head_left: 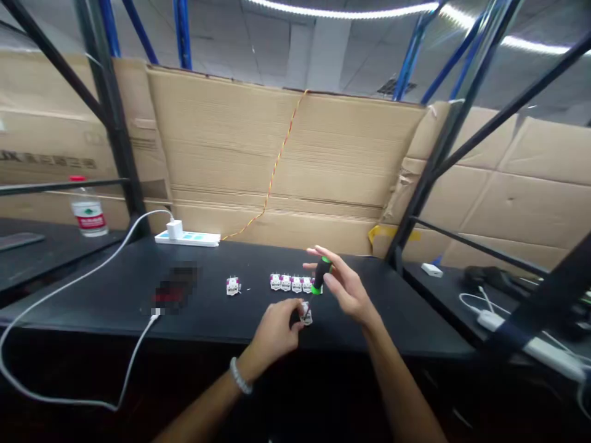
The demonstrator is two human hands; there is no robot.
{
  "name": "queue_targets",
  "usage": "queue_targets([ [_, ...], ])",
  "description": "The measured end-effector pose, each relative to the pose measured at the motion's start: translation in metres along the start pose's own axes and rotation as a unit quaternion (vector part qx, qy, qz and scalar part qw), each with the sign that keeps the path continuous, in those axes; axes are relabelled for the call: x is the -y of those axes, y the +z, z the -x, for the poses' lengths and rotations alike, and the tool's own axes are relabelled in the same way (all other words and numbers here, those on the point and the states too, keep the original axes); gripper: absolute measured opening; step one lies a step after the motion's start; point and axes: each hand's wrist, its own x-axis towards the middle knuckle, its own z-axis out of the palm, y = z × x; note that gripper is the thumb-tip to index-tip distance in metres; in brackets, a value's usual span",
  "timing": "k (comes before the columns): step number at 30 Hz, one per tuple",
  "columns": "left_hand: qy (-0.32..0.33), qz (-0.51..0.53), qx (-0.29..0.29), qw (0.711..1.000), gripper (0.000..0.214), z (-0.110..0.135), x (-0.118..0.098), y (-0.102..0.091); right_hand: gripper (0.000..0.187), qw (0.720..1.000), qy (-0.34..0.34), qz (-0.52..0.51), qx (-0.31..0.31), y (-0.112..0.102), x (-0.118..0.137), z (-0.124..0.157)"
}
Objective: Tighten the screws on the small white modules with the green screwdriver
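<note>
My left hand (279, 326) pinches a small white block (306, 317) against the black tabletop. In my right hand (347, 288) is a screwdriver (322, 268) with a black and green handle, held between thumb and fingers while the other fingers stretch out. Its shaft slants down to the white block, where the tip is hard to make out. Just behind stands a row of several similar white blocks (291, 283) with purple parts, its right end partly covered by the screwdriver. Another such block (233, 286) sits apart to the left, beside a tiny light-coloured piece (248, 289).
A white power strip (198, 239) with a charger (175, 229) lies at the back left. Its white cable (87, 271) loops to a pixelated dark object (175, 289). Cardboard (277, 147) walls the back, and dark metal posts (427, 172) frame the sides.
</note>
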Motion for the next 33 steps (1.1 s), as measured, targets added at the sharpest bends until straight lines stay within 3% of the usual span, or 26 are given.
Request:
queue_targets([
  [2, -0.005, -0.006, -0.001, 1.0, 0.03, 0.0, 0.001, 0.0, 0.047, 1.0, 0.01, 0.001, 0.003, -0.004, 0.002, 0.0],
  [5, -0.009, -0.01, -0.001, 1.0, 0.035, -0.001, 0.002, 0.002, 0.033, 0.994, -0.031, 0.096, -0.044, -0.004, 0.003, -0.004],
  [8, -0.013, -0.012, -0.003, 1.0, 0.035, 0.0, 0.003, 0.003, 0.032, 0.982, -0.064, 0.161, -0.073, -0.001, 0.004, -0.008],
  [10, -0.012, -0.009, -0.002, 1.0, 0.034, 0.0, 0.003, 0.003, 0.041, 0.986, -0.054, 0.148, -0.05, 0.0, 0.005, -0.007],
  [14, -0.005, -0.001, -0.005, 1.0, 0.033, 0.0, 0.004, 0.004, 0.057, 0.999, 0.005, 0.029, 0.034, -0.005, 0.007, -0.001],
  [20, -0.005, -0.028, -0.003, 1.0, 0.036, -0.001, 0.004, 0.005, 0.037, 0.993, -0.041, 0.112, 0.006, -0.008, 0.011, -0.005],
  [33, -0.002, -0.045, 0.005, 0.999, 0.032, -0.002, 0.006, 0.005, 0.019, 0.961, -0.098, 0.248, -0.07, 0.0, 0.013, -0.009],
])
